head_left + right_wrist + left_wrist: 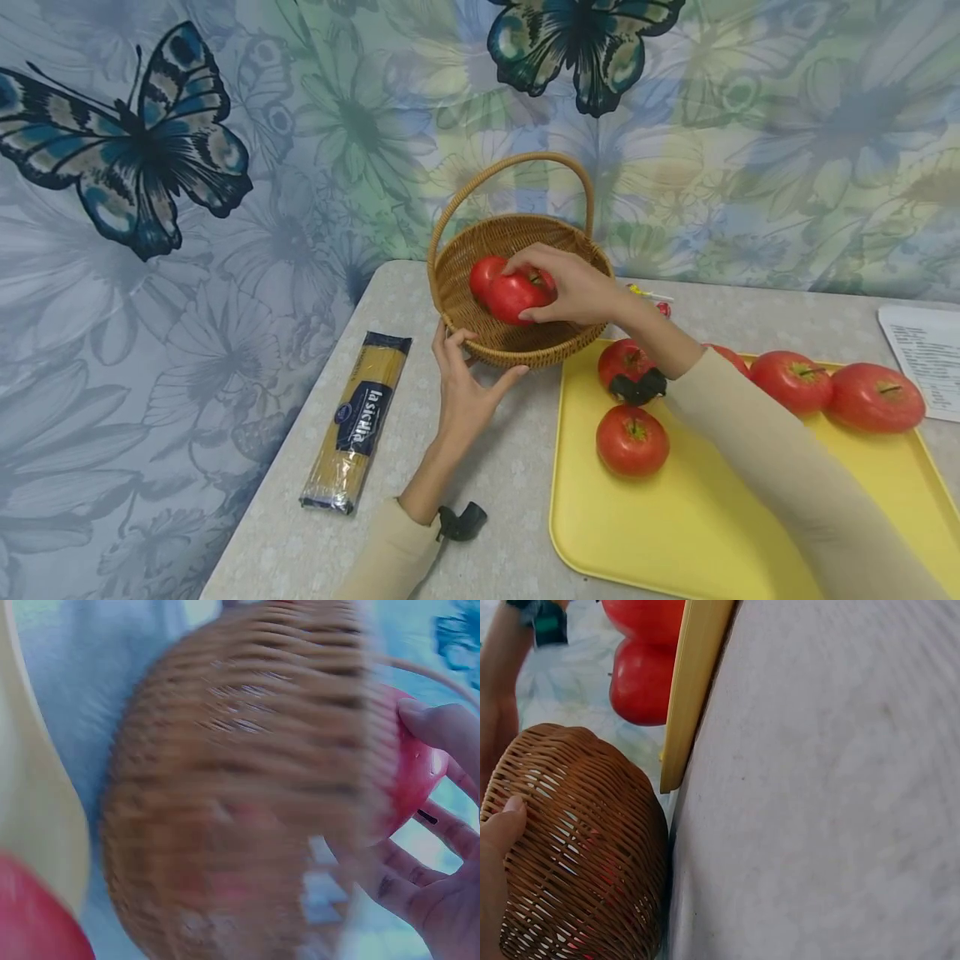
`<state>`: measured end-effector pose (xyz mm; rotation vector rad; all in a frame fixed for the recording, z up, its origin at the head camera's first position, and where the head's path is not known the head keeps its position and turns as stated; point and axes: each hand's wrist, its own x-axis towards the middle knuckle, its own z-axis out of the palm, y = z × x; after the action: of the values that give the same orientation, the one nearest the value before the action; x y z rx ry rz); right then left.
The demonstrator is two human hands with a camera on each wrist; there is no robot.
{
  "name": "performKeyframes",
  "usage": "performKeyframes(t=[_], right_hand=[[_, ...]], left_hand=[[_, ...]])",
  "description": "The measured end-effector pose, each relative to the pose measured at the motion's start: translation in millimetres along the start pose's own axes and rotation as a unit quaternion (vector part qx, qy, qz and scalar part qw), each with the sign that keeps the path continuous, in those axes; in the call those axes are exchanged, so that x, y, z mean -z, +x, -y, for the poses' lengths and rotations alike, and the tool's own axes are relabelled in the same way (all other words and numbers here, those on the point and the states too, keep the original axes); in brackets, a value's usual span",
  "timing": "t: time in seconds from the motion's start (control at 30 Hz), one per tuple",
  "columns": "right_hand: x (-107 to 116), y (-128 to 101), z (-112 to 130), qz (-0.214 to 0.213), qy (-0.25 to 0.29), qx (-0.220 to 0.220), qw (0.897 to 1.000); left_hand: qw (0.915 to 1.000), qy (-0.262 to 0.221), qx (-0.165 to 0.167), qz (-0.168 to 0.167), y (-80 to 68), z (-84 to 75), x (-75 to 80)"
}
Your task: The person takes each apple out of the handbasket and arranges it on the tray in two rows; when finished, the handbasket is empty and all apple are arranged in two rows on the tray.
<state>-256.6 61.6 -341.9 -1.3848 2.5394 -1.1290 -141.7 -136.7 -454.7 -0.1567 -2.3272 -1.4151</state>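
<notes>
Spaghetti pack (356, 422) lower left of head view, dark blue label w/ white script "la sicilia", small round logo above it illegible, printed sheet (925, 358) at right edge, text too small to read, wrist views no text

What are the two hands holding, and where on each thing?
The right hand grips a tomato from above, over the basket. The left hand steadies the basket's front wall.

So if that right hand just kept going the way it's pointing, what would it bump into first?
The right hand holds a tomato inside the basket, fingers pointing left. Going on, it would probably first meet the other tomato, then the basket's far wall; depth is hard to judge.
</notes>
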Motion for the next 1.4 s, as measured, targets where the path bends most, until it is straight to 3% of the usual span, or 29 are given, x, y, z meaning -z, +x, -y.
performKeyframes(t=[0.2, 0.33, 0.47, 0.73, 0.97, 1.4], right_hand=[[48.7, -63.2, 21.4, -0.039, -0.029, 0.006, 0.999], [63.6, -118.6, 30.8, -0.045, -0.103, -0.018, 0.993], [60.0, -172.9, 32.6, -0.044, -0.173, -0.037, 0.983], [25.0, -253.7, 31.2, -0.016, -0.226, -0.069, 0.972], [4.3, -283.2, 23.6, -0.018, -0.251, -0.095, 0.963], [1.4, -282.5, 26.8, -0.009, -0.289, -0.071, 0.955]], left_hand=[[1.0, 0.001, -0.001, -0.002, 0.3, -0.9, -2.0], [1.0, -0.002, 0.003, -0.005, 0.7, -0.6, -2.6], [1.0, -0.005, 0.002, -0.008, 0.8, 0.0, -2.5], [0.9999, -0.007, 0.003, -0.013, 0.2, -0.4, -2.2], [0.9999, -0.007, 0.004, -0.008, -0.6, -0.1, -3.6], [0.9999, -0.007, 0.002, -0.008, -0.5, -2.4, -2.8]])
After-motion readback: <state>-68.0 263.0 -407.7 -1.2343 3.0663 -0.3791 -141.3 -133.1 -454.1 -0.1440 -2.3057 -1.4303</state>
